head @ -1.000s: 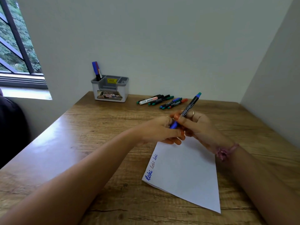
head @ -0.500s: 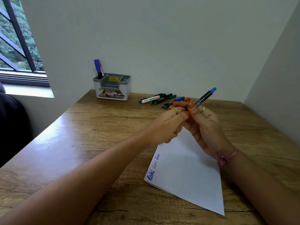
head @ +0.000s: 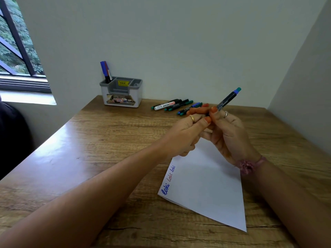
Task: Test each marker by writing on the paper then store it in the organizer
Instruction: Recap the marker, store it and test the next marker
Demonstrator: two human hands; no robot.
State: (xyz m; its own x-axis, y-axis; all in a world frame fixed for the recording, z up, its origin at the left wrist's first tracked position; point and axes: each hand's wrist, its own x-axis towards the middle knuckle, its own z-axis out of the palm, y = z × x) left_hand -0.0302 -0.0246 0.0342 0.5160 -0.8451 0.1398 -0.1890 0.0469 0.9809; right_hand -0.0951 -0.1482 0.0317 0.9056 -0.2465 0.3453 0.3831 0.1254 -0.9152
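Tabletop point(head: 93, 158): wooden, set into a corner of pale walls.
Paper point(head: 206, 190): white sheet lying flat near the front edge, three small handwritten words along its left border.
Organizer point(head: 120, 93): grey and white, at the back by the wall, two markers point(head: 105, 71) standing upright in its left rear compartment.
Loose markers point(head: 172, 105): lying in a row on the tabletop, right of the organizer.
Left hand point(head: 186, 133): raised above the paper, fingers point(head: 197, 111) curled, pinching the lower end of the held marker.
Right hand point(head: 227, 133): fingers curled round the barrel, touching the left hand.
Held marker point(head: 226, 100): black barrel, blue-green tip end tilted up and to the right.
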